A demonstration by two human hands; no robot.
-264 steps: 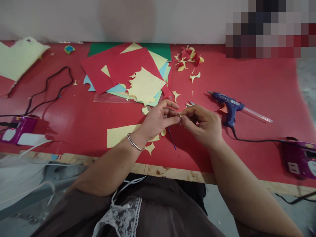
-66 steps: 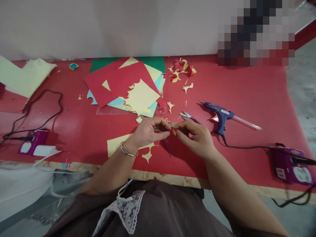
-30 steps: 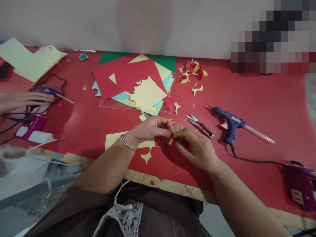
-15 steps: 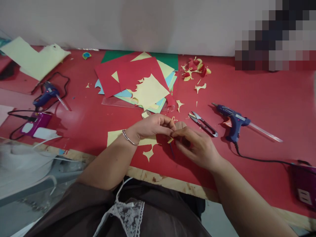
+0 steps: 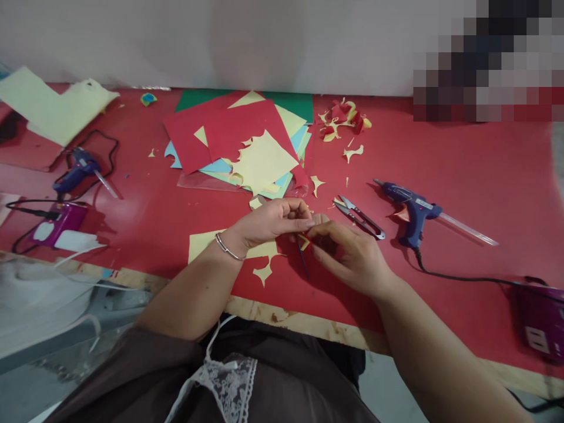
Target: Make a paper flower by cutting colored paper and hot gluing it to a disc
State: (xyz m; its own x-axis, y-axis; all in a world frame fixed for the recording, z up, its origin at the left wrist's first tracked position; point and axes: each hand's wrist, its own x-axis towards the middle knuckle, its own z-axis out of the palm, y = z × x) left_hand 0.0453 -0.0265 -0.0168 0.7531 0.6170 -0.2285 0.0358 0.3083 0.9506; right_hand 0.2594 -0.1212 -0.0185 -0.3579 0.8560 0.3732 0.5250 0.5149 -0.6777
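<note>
Near the front of the table my left hand and my right hand meet fingertip to fingertip. Both are closed in a pinch on something small, which the fingers mostly hide. A bit of yellow paper shows just under the fingertips. Below it a thin dark stick slants downward; whether it is held or lies on the table I cannot tell. Under my left wrist is a pale yellow sheet, with a yellow paper scrap beside it. Thread snips lie beyond my right hand.
A blue glue gun lies at right, its cord running to a purple power box. Coloured paper sheets are piled behind my hands, near red and yellow scraps. Another glue gun is at left.
Both hands stay together at the same spot, with small shifts of the fingers. More of the yellow paper bit and the dark stick shows. The whole view has moved slightly.
</note>
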